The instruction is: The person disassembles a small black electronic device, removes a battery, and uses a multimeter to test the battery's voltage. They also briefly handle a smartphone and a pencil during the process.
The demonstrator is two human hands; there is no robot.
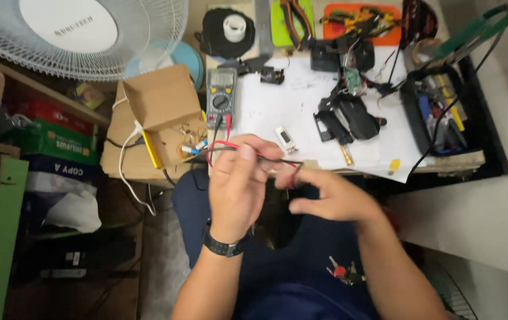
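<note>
My left hand (239,184), with a black watch on its wrist, is raised over my lap and closed on the red and black test leads (224,146) that run up to the grey multimeter (220,98) on the worktable. My right hand (331,198) is just to its right, fingertips pinched on the far ends of the same leads near the table's front edge. A small white part (285,139) lies on the paper just beyond my hands.
White paper (301,101) covers the table, with dismantled black key fob shells (348,118), a small circuit board and wires. An open cardboard box (165,112) sits left, a white fan (82,35) above it. Trays of tools line the back; keys (343,271) rest on my lap.
</note>
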